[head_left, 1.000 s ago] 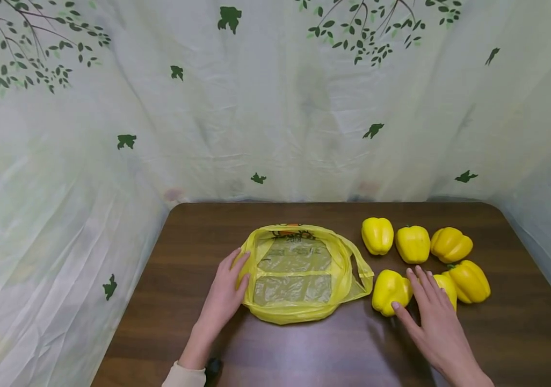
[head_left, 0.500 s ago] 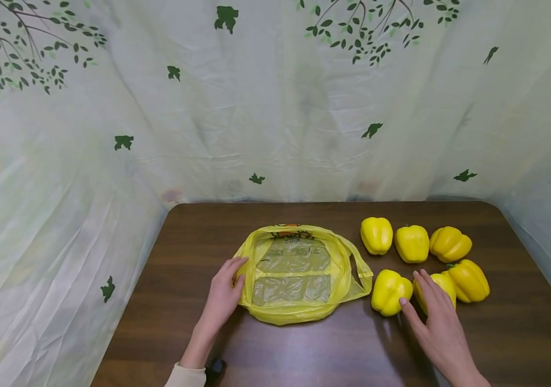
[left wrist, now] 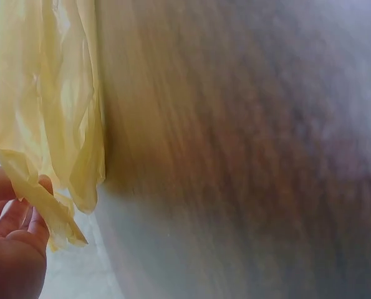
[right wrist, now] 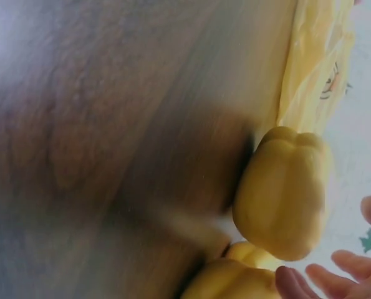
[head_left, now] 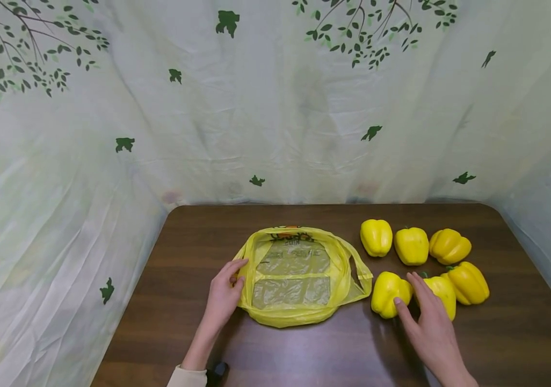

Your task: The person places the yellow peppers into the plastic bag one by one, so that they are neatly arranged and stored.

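In the head view, a yellow plastic bag [head_left: 282, 317] lies with its mouth spread wide, dark print inside its far rim and a handle loop at its right. My left hand [head_left: 224, 293] is at the bag's left edge; in the left wrist view its thumb and fingers pinch a strip of the yellow plastic [left wrist: 51, 215]. The right hand [head_left: 430, 330] reaches over the near peppers, fingers extended and thumb apart. Its thumb tip is right at the front-left yellow bell pepper [head_left: 388, 295]. Partly behind its fingers sits another bell pepper [head_left: 442, 295]. The right wrist view shows fingertips [right wrist: 335, 280] beside the nearest pepper [right wrist: 285, 193].
Several more yellow bell peppers [head_left: 412, 246] stand behind and to the right on the brown wooden table [head_left: 198, 226]. A small dark object [head_left: 218, 371] is beside the left sleeve. Leaf-printed white curtains [head_left: 275, 134] hang behind and on both sides.
The right hand has shifted slightly left toward the front-left pepper, its fingers closer together. The left hand has moved slightly left at the bag's edge. Bag and peppers stay in place.
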A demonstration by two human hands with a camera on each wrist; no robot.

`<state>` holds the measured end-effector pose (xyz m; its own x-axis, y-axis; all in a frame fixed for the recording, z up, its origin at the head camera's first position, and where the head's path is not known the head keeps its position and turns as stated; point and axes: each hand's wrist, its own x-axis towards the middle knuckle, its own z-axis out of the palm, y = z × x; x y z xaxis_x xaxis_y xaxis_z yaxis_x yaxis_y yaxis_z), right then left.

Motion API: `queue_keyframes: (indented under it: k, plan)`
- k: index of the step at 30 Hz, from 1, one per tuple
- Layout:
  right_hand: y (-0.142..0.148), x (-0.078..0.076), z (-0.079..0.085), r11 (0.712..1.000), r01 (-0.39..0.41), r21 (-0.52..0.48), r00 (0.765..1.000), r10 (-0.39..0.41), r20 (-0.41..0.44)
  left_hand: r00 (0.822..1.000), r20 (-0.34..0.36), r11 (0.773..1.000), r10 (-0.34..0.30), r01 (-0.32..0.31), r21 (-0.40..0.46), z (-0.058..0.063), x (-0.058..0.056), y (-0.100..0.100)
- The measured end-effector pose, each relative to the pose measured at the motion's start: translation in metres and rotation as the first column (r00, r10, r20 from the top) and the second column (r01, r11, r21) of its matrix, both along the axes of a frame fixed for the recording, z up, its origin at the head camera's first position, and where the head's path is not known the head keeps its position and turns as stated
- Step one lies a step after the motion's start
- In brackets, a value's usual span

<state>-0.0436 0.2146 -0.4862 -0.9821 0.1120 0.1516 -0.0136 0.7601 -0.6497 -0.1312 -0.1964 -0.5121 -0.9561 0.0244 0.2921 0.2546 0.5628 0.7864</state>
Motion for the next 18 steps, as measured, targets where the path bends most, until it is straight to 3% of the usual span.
queue_keyframes:
  k: [8,18]
  plan:
    - [-0.007,-0.005,-0.004,1.0,0.004,-0.003,0.997,-0.004,0.071,1.0,0.014,1.0,0.012,-0.012,0.016,0.0,0.003,0.001]
    - [-0.012,-0.011,-0.007,1.0,0.01,0.006,0.998,-0.011,0.07,0.999,0.045,0.999,0.012,-0.014,0.043,-0.001,0.003,0.002]
